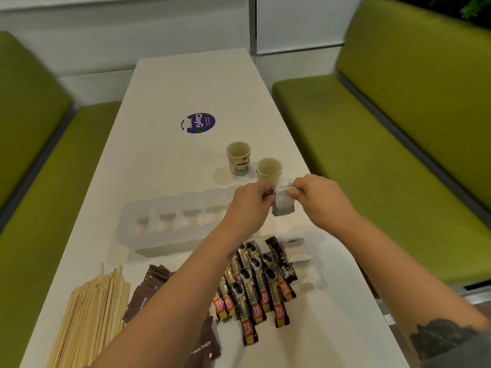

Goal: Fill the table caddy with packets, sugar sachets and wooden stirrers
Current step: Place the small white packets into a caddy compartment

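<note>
Your left hand and right hand each pinch a top corner of one tea bag, held above the right end of the white caddy.

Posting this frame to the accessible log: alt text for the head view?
Both hands, left hand and right hand, pinch a white tea bag above a white table caddy; coffee sticks, brown sugar sachets and wooden stirrers lie nearer.

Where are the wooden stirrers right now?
The wooden stirrers lie bundled at the table's near-left corner, left of the brown sugar sachets.
</note>
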The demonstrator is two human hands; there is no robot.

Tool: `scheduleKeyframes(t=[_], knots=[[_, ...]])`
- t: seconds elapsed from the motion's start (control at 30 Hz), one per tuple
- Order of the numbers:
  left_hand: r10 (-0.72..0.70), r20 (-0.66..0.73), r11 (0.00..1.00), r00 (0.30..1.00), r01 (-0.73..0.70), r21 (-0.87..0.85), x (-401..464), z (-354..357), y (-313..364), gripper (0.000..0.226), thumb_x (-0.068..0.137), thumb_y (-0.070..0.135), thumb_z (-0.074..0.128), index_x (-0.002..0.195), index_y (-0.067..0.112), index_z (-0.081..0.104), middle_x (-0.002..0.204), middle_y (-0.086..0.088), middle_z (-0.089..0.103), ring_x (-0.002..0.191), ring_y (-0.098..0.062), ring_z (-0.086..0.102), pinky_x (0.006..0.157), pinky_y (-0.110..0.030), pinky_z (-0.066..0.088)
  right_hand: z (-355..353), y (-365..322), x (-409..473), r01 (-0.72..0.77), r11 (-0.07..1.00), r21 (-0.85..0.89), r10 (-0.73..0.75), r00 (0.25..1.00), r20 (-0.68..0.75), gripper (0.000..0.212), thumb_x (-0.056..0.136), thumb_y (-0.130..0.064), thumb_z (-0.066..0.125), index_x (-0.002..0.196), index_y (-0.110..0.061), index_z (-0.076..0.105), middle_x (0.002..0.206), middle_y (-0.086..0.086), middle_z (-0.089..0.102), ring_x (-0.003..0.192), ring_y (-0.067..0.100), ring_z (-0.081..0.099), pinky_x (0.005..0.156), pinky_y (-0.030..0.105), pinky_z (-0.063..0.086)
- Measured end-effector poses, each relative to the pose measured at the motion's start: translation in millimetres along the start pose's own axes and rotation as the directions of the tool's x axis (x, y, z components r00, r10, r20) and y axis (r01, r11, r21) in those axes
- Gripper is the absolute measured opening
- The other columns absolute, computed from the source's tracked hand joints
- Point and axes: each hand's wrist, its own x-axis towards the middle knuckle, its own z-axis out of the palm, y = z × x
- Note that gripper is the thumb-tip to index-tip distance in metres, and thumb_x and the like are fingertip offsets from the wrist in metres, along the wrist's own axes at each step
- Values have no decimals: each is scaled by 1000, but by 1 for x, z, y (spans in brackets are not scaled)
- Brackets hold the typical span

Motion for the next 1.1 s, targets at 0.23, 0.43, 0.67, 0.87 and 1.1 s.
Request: scheduleKeyframes(t=[0.23, 0.43, 0.67, 0.87, 1.1], knots=[[1, 37, 998, 999, 1, -56, -4, -4, 4, 22, 93, 28, 50, 71, 30, 53, 68, 5, 56, 65, -11, 51, 64, -24, 44, -2, -6, 2, 0, 1000, -24, -1, 1000, -15, 29, 99, -33, 42, 97, -13, 63, 93, 5, 59, 89, 27, 56, 77, 35, 37], [47, -23, 998, 999, -46, 45, 1, -12, 0, 11, 86, 15, 61, 96, 18, 66, 71, 11, 55, 69, -8, 50, 60, -9, 34, -12, -18, 1, 4, 993, 116, 3, 998, -64, 26, 89, -30, 60, 110, -18, 50, 106, 0, 59, 89, 24, 57, 76, 38, 47], [-32, -63, 993, 997, 24, -120, 5, -33, -2, 20, 83, 13, 69, 97, 23, 61, 84, 7, 68, 79, -6, 62, 70, -11, 43, -22, -34, 14, 44, 999, 6, -44, 998, 37, 6, 87, -26, 61, 88, -20, 60, 82, 5, 64, 78, 26, 55, 61, 30, 38], [-188, 33, 946, 982, 172, 276, 11, -54, -33, 20, 88, 16, 62, 107, 23, 66, 108, 8, 68, 101, -12, 60, 85, -25, 45, -30, -45, 25, 69, 998, 12, -68, 997, -21, 6, 90, -23, 59, 95, -23, 62, 79, 0, 57, 75, 23, 52, 54, 26, 29], [-230, 80, 808, 970, 144, 572, 9, -42, -41, 44, 90, 32, 61, 133, 30, 50, 123, -6, 56, 116, -22, 48, 89, -34, 42, -25, -57, 37, 58, 995, 77, -53, 997, -64, 11, 88, -23, 60, 98, -22, 66, 83, 3, 63, 78, 24, 54, 63, 27, 33]])
